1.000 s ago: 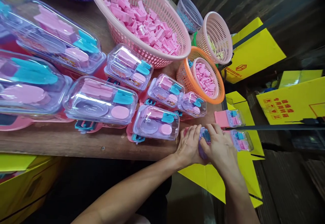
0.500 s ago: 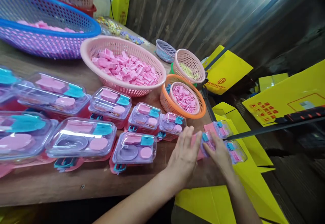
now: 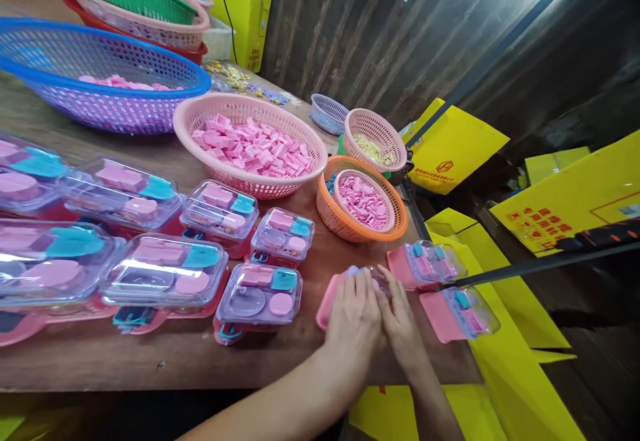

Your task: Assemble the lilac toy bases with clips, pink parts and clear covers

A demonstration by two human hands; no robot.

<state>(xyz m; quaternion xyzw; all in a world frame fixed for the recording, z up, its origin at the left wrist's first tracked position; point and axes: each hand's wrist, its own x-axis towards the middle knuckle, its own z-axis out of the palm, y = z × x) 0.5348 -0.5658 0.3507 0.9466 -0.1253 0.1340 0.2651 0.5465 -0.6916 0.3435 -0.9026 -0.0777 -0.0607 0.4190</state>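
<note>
My left hand [image 3: 355,314] lies over a pink case with a clear lid [image 3: 327,301], its fingers wrapped across the top. Against the case's right side rests my right hand [image 3: 400,321], fingers curved round it. Both hands hold this one case, and much of it is hidden under them. To their left sits a closed clear-lidded case [image 3: 260,294] with pink, blue and purple pieces inside. Right of my hands, at the table's edge, are more cases, one with a pink base [image 3: 443,314] and another behind it [image 3: 405,264].
Rows of similar cases [image 3: 165,271] fill the left. Behind them stand a blue basket [image 3: 115,111], a pink basket of pink pieces [image 3: 245,177] and an orange basket [image 3: 340,221]. Yellow cartons [image 3: 500,361] and a dark bar [image 3: 540,264] lie right.
Both hands have moved slightly left and closer together, now round a case. The case at the right end of the back row is gone from its spot. The view has shifted a little.
</note>
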